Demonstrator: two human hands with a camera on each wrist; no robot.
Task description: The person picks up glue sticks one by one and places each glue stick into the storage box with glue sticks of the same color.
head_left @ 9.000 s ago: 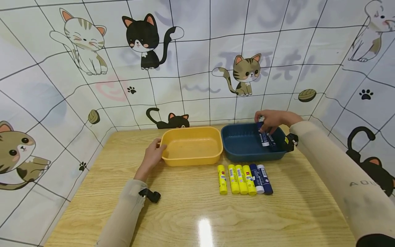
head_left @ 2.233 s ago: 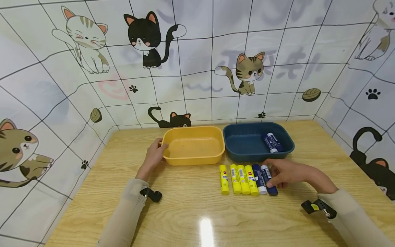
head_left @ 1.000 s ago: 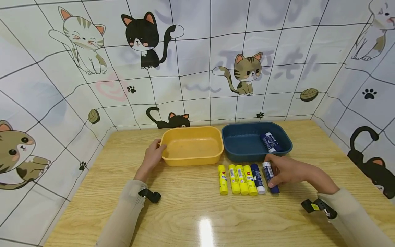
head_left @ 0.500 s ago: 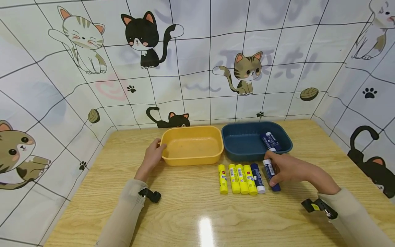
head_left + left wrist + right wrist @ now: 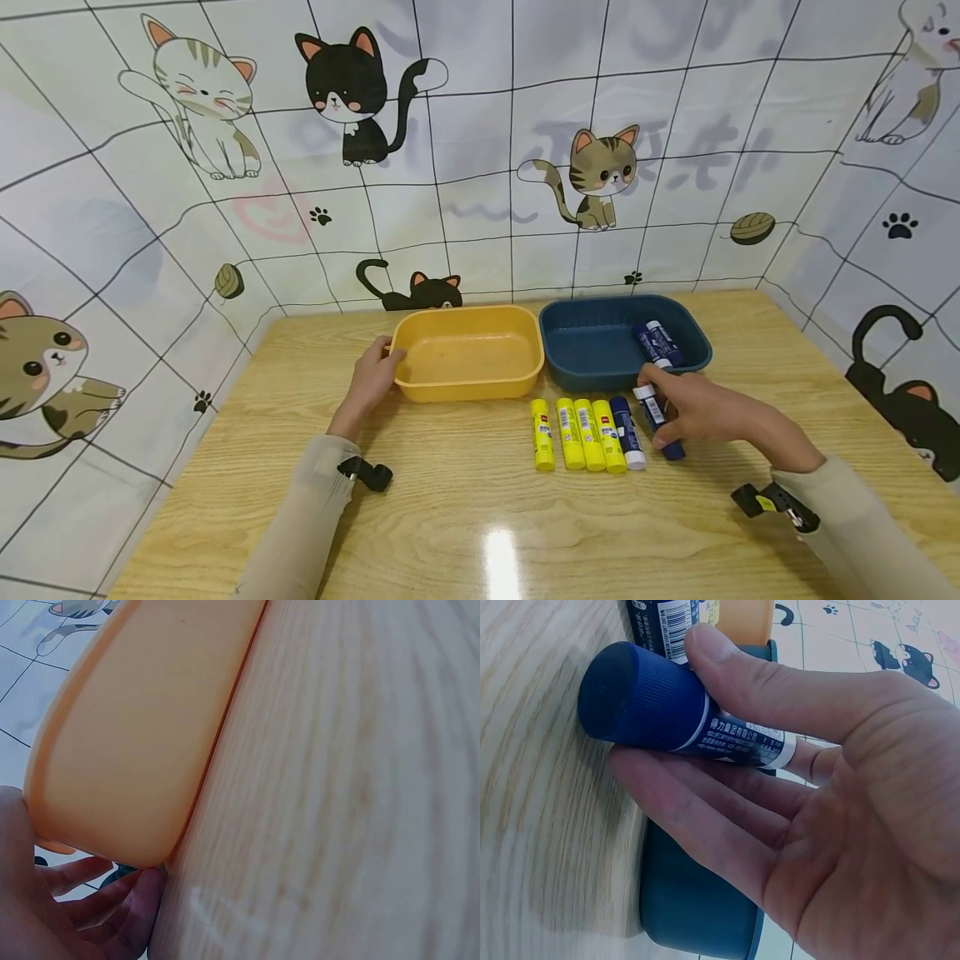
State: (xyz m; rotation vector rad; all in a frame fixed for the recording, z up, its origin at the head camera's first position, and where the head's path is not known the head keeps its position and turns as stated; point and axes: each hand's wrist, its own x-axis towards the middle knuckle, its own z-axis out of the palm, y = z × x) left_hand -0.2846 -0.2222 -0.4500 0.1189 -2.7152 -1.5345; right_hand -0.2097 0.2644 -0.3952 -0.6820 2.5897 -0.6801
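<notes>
My right hand [image 5: 697, 408] pinches a dark blue glue stick [image 5: 652, 408] between thumb and fingers, just in front of the blue plastic bin [image 5: 592, 382]. In the right wrist view its ribbed blue end [image 5: 630, 694] faces the camera, tilted near the tabletop. Two dark blue glue sticks [image 5: 663, 342] lie inside the blue bin at its right end. My left hand [image 5: 371, 379] grips the left end of the yellow bin [image 5: 465, 390], thumb over the rim; the left wrist view shows its fingers curled under that end [image 5: 105, 900].
Left of the held stick, several yellow glue sticks [image 5: 588, 435] and one dark blue glue stick [image 5: 627, 433] lie in a row on the wooden table [image 5: 420, 500]. Both bins stand side by side near the cat-print wall covering [image 5: 480, 167].
My right hand went from the blue bin down to the row, took the rightmost dark blue glue stick, drew it away to the right and tilted it. My left hand stayed on the yellow bin.
</notes>
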